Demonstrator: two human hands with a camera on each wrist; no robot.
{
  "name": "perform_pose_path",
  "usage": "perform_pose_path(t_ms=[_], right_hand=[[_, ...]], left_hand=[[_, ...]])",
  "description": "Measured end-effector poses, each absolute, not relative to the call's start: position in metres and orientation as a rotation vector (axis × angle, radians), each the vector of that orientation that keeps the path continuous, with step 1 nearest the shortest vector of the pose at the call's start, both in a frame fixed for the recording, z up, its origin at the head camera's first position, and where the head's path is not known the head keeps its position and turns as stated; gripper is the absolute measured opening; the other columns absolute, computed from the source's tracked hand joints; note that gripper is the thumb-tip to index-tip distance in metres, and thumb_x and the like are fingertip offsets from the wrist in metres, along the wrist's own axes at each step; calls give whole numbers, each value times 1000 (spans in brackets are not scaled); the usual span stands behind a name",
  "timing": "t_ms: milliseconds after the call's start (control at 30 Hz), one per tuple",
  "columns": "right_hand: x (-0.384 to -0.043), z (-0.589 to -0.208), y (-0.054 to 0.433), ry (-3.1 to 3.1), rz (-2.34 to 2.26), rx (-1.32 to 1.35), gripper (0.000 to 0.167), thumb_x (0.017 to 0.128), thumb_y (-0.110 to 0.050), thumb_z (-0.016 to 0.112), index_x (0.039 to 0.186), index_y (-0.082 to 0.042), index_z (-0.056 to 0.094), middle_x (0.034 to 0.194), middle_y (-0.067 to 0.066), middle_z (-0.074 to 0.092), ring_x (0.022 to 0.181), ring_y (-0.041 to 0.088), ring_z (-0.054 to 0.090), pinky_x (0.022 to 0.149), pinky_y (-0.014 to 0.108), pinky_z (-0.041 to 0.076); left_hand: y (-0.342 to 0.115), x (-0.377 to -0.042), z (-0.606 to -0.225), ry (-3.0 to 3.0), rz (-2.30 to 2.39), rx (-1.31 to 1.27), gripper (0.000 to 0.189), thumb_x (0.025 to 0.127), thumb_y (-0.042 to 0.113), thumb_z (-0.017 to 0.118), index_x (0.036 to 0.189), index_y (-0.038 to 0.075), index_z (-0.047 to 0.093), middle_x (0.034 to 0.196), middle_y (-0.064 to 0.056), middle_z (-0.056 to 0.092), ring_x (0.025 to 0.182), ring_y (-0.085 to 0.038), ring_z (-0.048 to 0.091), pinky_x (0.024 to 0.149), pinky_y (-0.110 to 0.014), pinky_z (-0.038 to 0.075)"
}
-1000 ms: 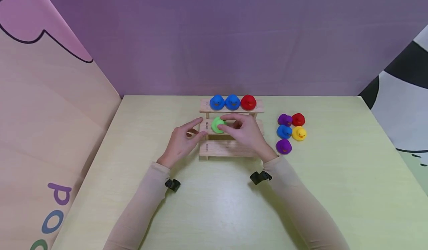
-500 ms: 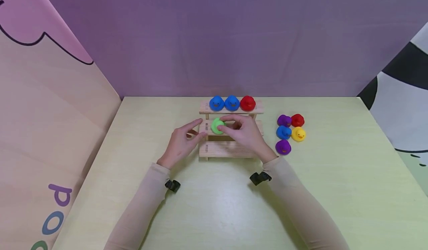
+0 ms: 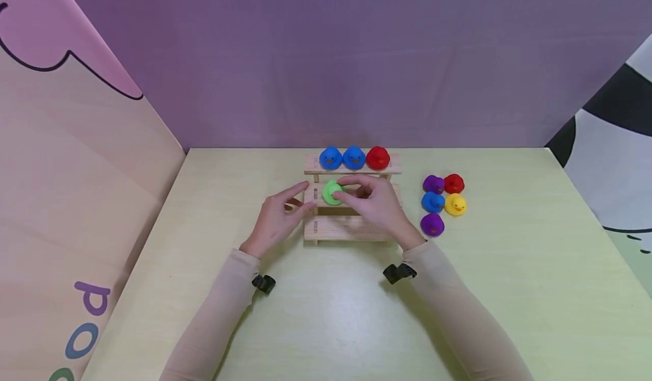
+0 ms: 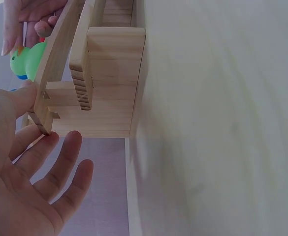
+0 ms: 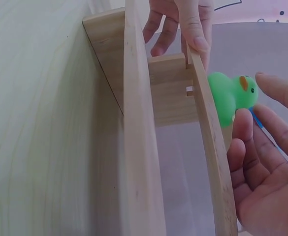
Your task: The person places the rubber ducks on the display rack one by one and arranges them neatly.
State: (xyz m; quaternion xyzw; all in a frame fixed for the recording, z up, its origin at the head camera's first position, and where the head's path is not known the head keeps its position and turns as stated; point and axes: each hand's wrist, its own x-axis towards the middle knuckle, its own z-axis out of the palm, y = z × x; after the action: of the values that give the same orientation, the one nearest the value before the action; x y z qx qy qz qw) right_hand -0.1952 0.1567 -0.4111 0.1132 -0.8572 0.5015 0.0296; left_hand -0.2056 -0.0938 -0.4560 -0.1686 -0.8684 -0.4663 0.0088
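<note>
A light green rubber duck [image 3: 330, 192] stands on the middle step of a three-step wooden display rack [image 3: 341, 229], near its left end. The thumb and index finger of my right hand [image 3: 378, 204] are curled around the duck from the right. In the right wrist view the duck [image 5: 227, 98] touches the step, with the right fingers [image 5: 254, 164] beside it. My left hand [image 3: 277, 221] holds the left end of the middle step. The left wrist view has that thumb above the board and fingertips [image 4: 48, 140] under it.
Two blue ducks [image 3: 331, 158] and a red duck [image 3: 378, 158] line the top step. Right of the rack, several ducks sit on the table [image 3: 326, 313]: purple [image 3: 432, 225], red [image 3: 454, 183], blue [image 3: 433, 202] and yellow [image 3: 455, 204]. A purple backdrop [image 3: 356, 64] stands behind.
Both hands keep their places at the rack and the green duck. Only a slight shift of the whole head view shows.
</note>
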Motion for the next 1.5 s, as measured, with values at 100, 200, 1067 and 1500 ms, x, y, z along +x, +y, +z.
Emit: perform_pose_path(t_ms=[100,200,1067,1500], right_hand=[[-194,-410,160,-2639,1568,348,31,96,-33,82,123,-17,79,119,2,79,86,23,73,75,33,60],[-192,-410,163,-2645,1573,352,30,97,-33,81,123,-17,79,118,3,79,87,26,73,76,32,60],[-178,-413,219,-2674,1442,205,30,100,-36,76,123,-16,79,127,6,77,93,21,69,77,20,56],[-169,-421,279,-2576,1399,122,33,100,-29,77,126,-9,78,109,-12,78,85,1,68,76,14,54]], left_hand=[[-94,-205,-456,-2717,-1469,-521,57,103,37,73,155,20,59,152,-7,64,109,-27,75,95,-46,63],[-94,-205,-456,-2720,-1485,-511,56,103,38,73,155,21,59,150,-7,66,108,-28,75,94,-45,64],[-93,-206,-457,-2724,-1480,-509,57,103,39,73,155,24,58,146,-8,68,106,-29,75,92,-44,64],[-93,-206,-458,-2718,-1471,-512,57,102,36,75,155,21,59,149,-9,66,107,-27,75,96,-45,63]])
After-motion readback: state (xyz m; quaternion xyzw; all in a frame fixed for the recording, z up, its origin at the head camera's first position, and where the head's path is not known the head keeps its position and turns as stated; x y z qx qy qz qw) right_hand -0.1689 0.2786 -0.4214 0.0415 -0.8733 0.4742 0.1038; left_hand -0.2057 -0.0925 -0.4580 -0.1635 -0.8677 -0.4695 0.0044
